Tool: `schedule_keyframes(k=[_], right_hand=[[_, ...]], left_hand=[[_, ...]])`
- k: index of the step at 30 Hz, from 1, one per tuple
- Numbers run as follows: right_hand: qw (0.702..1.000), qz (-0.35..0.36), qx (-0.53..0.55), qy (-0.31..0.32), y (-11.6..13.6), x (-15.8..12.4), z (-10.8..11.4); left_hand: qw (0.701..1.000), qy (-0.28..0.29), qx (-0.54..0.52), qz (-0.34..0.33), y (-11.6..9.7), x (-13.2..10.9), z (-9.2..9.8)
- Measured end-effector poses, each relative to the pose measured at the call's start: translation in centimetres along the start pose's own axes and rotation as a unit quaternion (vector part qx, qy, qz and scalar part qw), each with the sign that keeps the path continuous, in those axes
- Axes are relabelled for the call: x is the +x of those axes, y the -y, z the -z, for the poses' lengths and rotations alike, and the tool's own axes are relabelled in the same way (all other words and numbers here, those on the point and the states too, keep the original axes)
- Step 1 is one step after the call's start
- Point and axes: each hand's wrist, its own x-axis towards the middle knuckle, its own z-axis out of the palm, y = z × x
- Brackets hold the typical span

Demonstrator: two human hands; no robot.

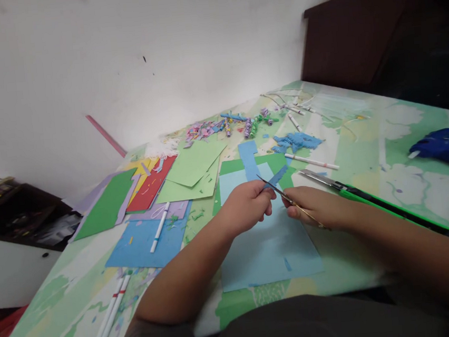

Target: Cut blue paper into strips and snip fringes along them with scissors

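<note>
My left hand (249,204) is closed, pinching a small blue paper strip (278,175) above the light blue sheet (268,254). In my right hand (311,206) is a thin, dark-bladed pair of scissors (274,187), its blades crossing the strip near my left fingertips. Another blue strip (249,158) lies just beyond, over the edge of a green sheet (279,160). Blue fringed cuttings (297,141) are heaped behind my right hand. A green and black utility knife (386,203) rests beside my right forearm, blade out.
Coloured paper sheets, including a red one (152,183) and a blue one (136,246), spread to the left. Rolled paper pieces (248,127) and scraps (203,131) lie near the wall. A blue glue gun (439,145) sits at right, and white sticks (112,317) at front left.
</note>
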Motion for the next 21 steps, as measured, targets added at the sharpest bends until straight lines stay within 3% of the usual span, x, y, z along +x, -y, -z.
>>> schedule_keyframes(k=[14, 21], right_hand=[[1.000, 0.009, -0.014, -0.021, 0.03, 0.08, 0.12], [0.997, -0.032, -0.060, -0.036, -0.35, 0.16, 0.15]], left_hand=[[0.998, 0.016, -0.057, 0.008, -0.36, -0.19, 0.54], [0.997, 0.014, -0.068, 0.018, 0.01, 0.12, 0.46]])
